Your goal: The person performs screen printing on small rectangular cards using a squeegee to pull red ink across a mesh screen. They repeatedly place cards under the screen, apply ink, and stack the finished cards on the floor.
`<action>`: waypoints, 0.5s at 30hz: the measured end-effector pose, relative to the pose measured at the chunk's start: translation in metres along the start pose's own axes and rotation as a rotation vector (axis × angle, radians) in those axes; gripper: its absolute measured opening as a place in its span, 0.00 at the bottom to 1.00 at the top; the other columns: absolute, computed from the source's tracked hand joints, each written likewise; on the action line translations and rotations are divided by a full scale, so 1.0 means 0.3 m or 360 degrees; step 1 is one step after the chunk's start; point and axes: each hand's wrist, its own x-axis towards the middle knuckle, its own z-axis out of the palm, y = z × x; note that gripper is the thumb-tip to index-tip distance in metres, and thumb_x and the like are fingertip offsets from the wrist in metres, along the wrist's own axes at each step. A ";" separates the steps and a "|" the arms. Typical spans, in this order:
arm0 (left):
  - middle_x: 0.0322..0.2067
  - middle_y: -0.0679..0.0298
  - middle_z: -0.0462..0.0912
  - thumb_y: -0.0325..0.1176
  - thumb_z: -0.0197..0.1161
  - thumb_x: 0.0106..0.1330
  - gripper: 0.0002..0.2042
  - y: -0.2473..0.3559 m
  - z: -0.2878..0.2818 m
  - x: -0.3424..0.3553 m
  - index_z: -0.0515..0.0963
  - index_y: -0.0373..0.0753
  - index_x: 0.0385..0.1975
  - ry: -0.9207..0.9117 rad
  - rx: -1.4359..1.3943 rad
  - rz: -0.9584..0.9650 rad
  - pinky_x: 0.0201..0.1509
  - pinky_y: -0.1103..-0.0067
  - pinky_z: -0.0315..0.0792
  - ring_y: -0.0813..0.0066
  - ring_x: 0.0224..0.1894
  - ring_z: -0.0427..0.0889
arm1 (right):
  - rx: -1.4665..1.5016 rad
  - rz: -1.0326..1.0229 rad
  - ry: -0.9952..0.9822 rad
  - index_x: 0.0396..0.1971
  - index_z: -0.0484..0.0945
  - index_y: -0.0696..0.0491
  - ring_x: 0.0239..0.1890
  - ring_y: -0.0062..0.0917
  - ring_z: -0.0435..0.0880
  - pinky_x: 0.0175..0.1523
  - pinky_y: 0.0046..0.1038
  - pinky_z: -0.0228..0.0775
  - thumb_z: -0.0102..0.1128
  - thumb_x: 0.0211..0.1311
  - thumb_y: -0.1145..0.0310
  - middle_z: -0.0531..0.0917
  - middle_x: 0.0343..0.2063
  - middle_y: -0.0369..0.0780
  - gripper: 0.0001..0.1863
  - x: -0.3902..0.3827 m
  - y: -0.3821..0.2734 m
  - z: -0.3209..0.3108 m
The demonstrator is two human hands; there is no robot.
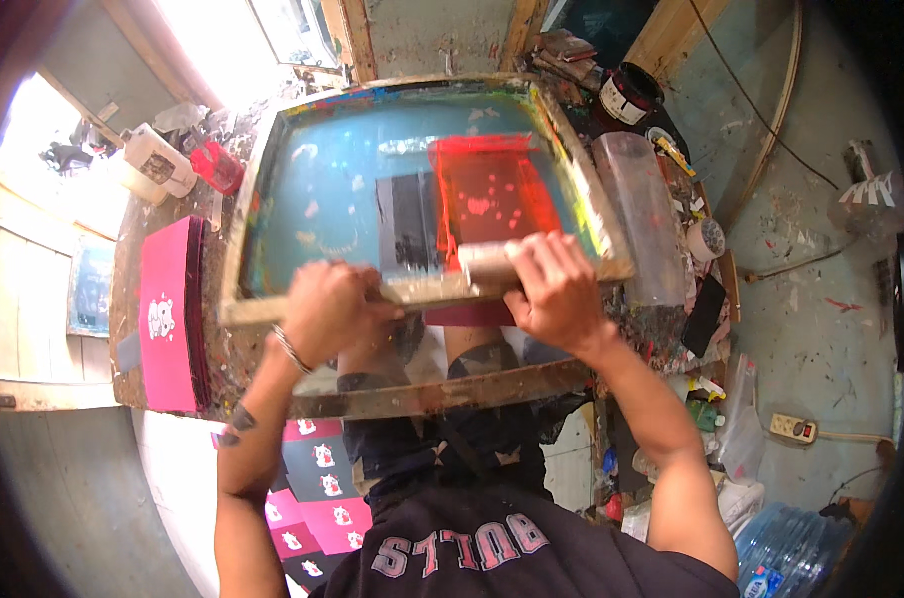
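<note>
Both hands clamped on squeegee (492, 261), long axis across screen frame (263, 169)'s near edge; right hand (554, 289) nearer red ink, left hand (330, 311) alongside.

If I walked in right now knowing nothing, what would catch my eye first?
Probably the bright red ink patch on the blue mesh of the wooden screen-printing frame at the centre. Both hands, left hand and right hand, grip a squeegee at its near edge. A stack of pink printed sheets lies to the left.
</note>
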 end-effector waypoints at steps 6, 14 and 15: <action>0.43 0.59 0.86 0.37 0.83 0.51 0.21 0.097 -0.324 0.095 0.82 0.34 0.40 0.1535 -0.0130 0.0092 0.42 0.74 0.77 0.73 0.37 0.82 | -0.0196 0.0070 0.0325 0.33 0.81 0.56 0.33 0.42 0.87 0.39 0.47 0.78 0.58 0.63 0.31 0.84 0.27 0.43 0.36 0.435 0.146 -0.250; 0.75 0.50 0.58 0.49 0.66 0.69 0.27 0.157 0.410 0.066 0.75 0.49 0.67 0.0294 -0.0286 0.0317 0.80 0.49 0.45 0.44 0.77 0.54 | -0.0106 0.0284 0.0395 0.25 0.84 0.61 0.32 0.54 0.84 0.42 0.46 0.75 0.58 0.63 0.38 0.83 0.26 0.57 0.34 0.739 0.222 -0.432; 0.77 0.50 0.53 0.53 0.64 0.68 0.30 0.148 0.434 0.025 0.72 0.51 0.69 0.0223 -0.0249 0.0269 0.80 0.46 0.38 0.44 0.80 0.46 | -0.0127 0.0297 0.0375 0.26 0.84 0.61 0.33 0.55 0.84 0.43 0.46 0.75 0.57 0.64 0.38 0.83 0.26 0.57 0.34 0.749 0.221 -0.436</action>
